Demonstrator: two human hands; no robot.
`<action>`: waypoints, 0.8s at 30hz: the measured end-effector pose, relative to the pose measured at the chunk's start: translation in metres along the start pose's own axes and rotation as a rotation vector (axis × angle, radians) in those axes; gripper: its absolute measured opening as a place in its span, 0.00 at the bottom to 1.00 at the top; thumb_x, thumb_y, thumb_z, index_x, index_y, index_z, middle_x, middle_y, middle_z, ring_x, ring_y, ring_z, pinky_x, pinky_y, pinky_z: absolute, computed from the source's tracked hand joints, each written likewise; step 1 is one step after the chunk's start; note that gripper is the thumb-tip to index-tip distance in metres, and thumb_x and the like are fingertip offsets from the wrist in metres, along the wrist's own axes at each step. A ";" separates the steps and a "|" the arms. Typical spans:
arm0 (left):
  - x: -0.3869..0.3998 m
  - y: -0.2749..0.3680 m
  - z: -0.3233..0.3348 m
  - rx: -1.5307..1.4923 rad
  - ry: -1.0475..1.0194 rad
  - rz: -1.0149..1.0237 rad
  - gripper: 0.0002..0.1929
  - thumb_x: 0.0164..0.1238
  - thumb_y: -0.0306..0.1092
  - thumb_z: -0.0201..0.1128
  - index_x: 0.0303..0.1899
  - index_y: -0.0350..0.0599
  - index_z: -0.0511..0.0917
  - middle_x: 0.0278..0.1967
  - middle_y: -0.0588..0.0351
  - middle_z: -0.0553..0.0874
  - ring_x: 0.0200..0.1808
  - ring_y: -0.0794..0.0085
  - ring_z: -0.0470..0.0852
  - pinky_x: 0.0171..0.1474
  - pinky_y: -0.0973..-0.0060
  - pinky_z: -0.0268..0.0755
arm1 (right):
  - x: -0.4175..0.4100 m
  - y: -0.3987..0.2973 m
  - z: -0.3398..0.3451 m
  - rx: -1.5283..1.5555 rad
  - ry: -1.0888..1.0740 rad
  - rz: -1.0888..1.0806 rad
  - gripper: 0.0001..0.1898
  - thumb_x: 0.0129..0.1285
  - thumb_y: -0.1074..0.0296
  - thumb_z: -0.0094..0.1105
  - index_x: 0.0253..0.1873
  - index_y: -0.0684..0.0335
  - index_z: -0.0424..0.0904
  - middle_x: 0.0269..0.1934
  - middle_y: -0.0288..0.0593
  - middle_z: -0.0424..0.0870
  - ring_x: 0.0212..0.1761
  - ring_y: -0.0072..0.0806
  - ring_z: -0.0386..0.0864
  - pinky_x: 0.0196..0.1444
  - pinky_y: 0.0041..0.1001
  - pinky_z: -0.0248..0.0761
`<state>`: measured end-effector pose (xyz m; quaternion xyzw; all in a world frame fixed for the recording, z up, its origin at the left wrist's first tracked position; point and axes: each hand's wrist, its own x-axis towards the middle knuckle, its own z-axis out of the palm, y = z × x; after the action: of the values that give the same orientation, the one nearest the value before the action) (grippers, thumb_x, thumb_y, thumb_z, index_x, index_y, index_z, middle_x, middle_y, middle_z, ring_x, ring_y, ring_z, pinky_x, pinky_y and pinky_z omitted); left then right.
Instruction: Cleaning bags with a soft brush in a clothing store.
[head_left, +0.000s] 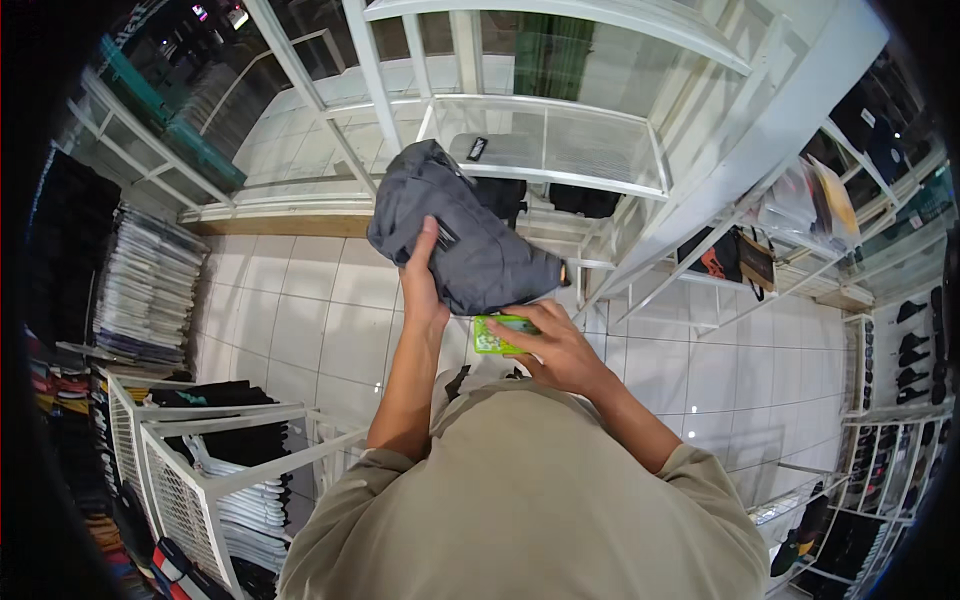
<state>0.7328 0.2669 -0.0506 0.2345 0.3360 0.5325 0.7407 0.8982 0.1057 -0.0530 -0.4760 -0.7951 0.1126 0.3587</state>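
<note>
A dark grey fabric bag, possibly a sling bag, is held up in front of my body. My left hand grips its left side, thumb lying on the front beside a small dark label. Just below the bag's lower edge, my right hand holds a small bright green case or pack with a patterned face. The right fingertips reach up to the bag's bottom edge; whether they also grip the fabric cannot be seen. An orange-tipped end shows at the bag's right corner.
A white metal rack with a mesh shelf stands directly ahead, carrying a grey item with a dark tag. Stacked bagged garments are at the left. A white-framed rack of folded clothes sits lower left. Bags hang at right.
</note>
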 end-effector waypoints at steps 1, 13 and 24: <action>-0.002 0.009 -0.001 -0.053 0.002 -0.019 0.33 0.70 0.40 0.75 0.69 0.32 0.73 0.62 0.46 0.84 0.59 0.60 0.85 0.64 0.64 0.80 | 0.003 -0.003 0.003 0.007 -0.004 -0.005 0.33 0.55 0.77 0.78 0.69 0.58 0.83 0.64 0.51 0.80 0.61 0.48 0.79 0.64 0.41 0.75; -0.020 0.030 -0.069 -0.027 -0.022 0.139 0.32 0.70 0.36 0.72 0.72 0.38 0.71 0.65 0.50 0.83 0.63 0.59 0.82 0.68 0.63 0.75 | 0.022 0.007 0.021 0.072 0.710 0.495 0.33 0.63 0.75 0.73 0.74 0.64 0.76 0.60 0.57 0.82 0.61 0.49 0.81 0.65 0.40 0.73; -0.056 0.059 -0.141 0.002 0.009 -0.096 0.29 0.71 0.41 0.71 0.68 0.37 0.76 0.58 0.48 0.87 0.57 0.62 0.88 0.63 0.63 0.81 | 0.158 -0.046 0.077 0.100 0.342 0.142 0.34 0.62 0.73 0.74 0.74 0.59 0.76 0.59 0.56 0.83 0.59 0.50 0.80 0.64 0.37 0.71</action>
<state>0.5788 0.2316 -0.0891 0.2163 0.3508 0.4970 0.7637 0.7695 0.2263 -0.0110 -0.5247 -0.6804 0.0946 0.5028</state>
